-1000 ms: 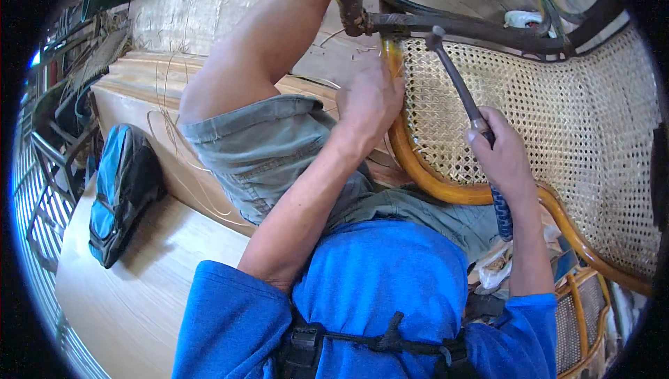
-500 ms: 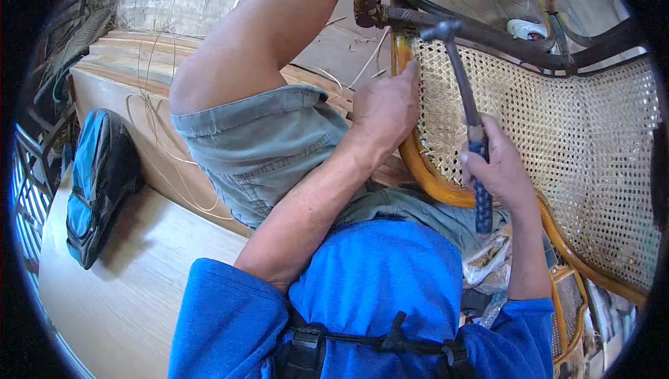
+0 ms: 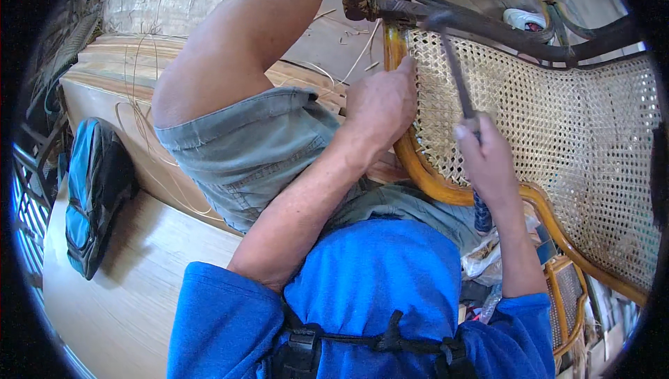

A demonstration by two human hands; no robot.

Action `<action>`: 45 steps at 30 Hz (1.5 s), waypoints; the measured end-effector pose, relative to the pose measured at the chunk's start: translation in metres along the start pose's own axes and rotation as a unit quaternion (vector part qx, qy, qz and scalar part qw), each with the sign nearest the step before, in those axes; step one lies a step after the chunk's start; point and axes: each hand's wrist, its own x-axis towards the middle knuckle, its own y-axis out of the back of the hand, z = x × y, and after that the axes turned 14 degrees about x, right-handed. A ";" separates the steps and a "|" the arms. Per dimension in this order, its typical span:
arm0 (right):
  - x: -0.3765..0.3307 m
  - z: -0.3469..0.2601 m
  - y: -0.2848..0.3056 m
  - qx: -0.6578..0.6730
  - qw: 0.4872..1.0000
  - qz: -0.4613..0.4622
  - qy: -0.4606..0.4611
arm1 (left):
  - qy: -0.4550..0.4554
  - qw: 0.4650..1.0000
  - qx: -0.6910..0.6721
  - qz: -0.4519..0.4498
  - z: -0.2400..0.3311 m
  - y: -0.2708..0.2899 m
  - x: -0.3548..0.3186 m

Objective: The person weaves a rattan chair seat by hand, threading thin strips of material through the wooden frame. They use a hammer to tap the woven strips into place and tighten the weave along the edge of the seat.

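Observation:
My right hand (image 3: pixel 490 163) is closed round the handle of a hammer (image 3: pixel 460 76), the patterned grip end showing below the fist. The hammer's head, blurred by motion, is raised over the dark crossbar at the far end of a cane-woven chair panel (image 3: pixel 529 114). My left hand (image 3: pixel 382 104) is closed at the yellow-brown curved chair frame (image 3: pixel 416 170), index finger stretched along the edge of the weave. Its other fingers are partly hidden under the hand. Loose cane ends stick up along the frame's inner edge.
To the left, a blue and black backpack (image 3: pixel 97 198) lies on a pale board (image 3: pixel 157 267). Thin cane strands (image 3: pixel 139 100) hang by stacked planks. A second cane piece (image 3: pixel 568 302) and plastic bags (image 3: pixel 484 260) are at the lower right. A white shoe (image 3: pixel 524 19) stands beyond the chair.
My right hand has turned over the hammer handle, covering more of the grip, and the hammer is now blurred. The left hand keeps its place on the chair. The whole view has shifted slightly.

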 end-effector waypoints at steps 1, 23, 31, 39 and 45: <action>0.003 0.001 -0.002 -0.005 1.000 -0.002 -0.005 | 0.007 1.000 -0.007 -0.002 0.001 0.003 0.000; 0.003 -0.017 -0.004 -0.016 1.000 -0.003 0.025 | -0.002 1.000 -0.005 0.009 0.003 0.004 -0.002; 0.009 -0.008 -0.006 -0.101 0.995 -0.028 -0.005 | -0.001 1.000 -0.012 0.028 0.005 0.000 -0.002; 0.011 -0.006 -0.009 -0.189 0.981 -0.040 0.031 | -0.008 0.999 -0.018 0.028 0.006 0.002 -0.003; 0.003 -0.026 -0.008 -0.132 0.991 -0.027 -0.001 | -0.011 1.000 -0.013 0.024 0.008 0.002 -0.002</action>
